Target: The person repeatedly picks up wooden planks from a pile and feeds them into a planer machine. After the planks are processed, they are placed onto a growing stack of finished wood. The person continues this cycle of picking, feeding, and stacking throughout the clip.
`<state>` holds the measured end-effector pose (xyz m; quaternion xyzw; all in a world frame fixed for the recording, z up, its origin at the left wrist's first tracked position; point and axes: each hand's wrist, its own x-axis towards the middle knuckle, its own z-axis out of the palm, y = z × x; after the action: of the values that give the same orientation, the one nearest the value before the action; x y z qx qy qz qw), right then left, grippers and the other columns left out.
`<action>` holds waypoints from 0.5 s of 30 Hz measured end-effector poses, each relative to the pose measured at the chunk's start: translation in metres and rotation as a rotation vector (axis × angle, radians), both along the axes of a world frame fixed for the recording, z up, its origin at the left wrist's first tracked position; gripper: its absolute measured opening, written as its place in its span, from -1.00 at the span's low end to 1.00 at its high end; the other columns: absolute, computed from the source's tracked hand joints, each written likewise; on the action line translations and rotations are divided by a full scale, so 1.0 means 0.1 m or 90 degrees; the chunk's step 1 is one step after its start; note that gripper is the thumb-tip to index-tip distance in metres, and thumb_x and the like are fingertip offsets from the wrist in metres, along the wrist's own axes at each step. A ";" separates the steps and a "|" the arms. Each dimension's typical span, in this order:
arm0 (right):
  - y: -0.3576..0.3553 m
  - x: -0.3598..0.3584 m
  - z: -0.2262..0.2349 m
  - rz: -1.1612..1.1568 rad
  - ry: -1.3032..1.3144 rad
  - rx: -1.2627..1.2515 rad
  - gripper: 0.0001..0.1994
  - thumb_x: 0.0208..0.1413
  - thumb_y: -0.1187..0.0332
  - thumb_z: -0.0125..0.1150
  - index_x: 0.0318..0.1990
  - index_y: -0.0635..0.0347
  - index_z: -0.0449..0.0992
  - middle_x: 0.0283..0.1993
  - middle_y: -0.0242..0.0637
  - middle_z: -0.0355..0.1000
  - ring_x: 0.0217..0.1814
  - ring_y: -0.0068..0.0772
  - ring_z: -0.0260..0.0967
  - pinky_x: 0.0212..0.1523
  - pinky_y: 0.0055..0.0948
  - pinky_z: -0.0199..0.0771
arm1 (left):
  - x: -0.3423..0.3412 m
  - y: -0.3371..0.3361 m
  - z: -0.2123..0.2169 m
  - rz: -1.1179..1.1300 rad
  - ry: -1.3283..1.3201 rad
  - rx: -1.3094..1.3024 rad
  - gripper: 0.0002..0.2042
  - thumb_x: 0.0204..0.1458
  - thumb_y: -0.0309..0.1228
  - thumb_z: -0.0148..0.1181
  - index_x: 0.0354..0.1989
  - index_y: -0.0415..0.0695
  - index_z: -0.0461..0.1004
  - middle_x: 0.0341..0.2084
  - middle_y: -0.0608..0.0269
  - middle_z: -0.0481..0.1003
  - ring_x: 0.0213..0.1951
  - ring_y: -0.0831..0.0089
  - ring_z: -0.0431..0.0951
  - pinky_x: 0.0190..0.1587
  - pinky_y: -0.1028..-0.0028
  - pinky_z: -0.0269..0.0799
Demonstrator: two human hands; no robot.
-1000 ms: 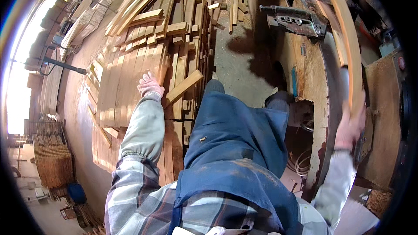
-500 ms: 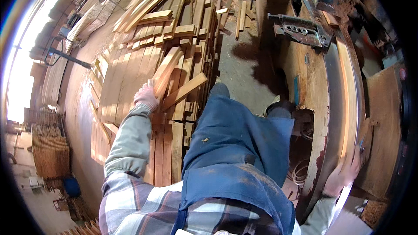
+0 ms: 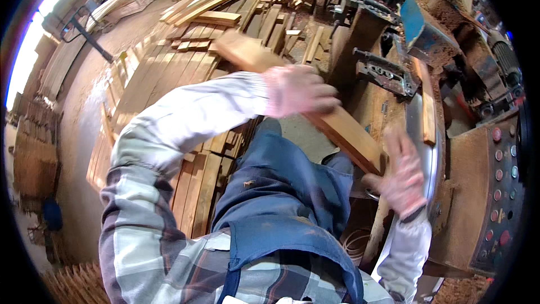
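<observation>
My left hand (image 3: 298, 90), in a pale glove, is closed around the middle of a wooden board (image 3: 349, 138). The board slants through the air in front of me, its far end over the stacked lumber and its near end close to the machine. At that near end is my right hand (image 3: 402, 174), gloved too, fingers stretched and thumb apart. Whether the thumb touches the board I cannot tell. A second wooden strip (image 3: 426, 107) lies along the metal machine bed (image 3: 415, 121), its far part reaching toward the blue machine housing (image 3: 419, 25).
Stacked boards (image 3: 194, 191) fill the left side, with loose pieces on top. A control panel (image 3: 498, 191) with several round buttons stands at the right. A black metal clamp-like fixture (image 3: 388, 73) sits beside the bed. Sawdust covers parts of the machine.
My left hand has lifted a board off the stack and swung it right. My right hand has left the strip on the bed and come up to the board's end. That strip sits farther forward.
</observation>
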<state>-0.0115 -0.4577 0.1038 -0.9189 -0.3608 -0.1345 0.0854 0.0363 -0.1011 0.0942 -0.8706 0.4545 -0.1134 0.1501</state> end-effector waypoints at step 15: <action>-1.43 -2.00 -0.83 -0.812 0.035 -0.014 -0.06 -0.07 0.21 0.51 0.52 0.01 0.19 0.21 -0.03 0.41 0.11 0.10 0.38 0.14 -0.03 0.40 | 0.40 0.24 -0.86 0.454 0.110 -0.169 -0.04 -0.05 -0.17 0.49 0.52 0.01 0.04 0.47 0.12 0.16 0.50 0.09 0.10 0.53 0.16 0.02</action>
<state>-0.2111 -0.6004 0.0206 -0.9570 0.2584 -0.1315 -0.0121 0.0765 -0.0766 0.0082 -0.9922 0.1156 -0.0381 0.0271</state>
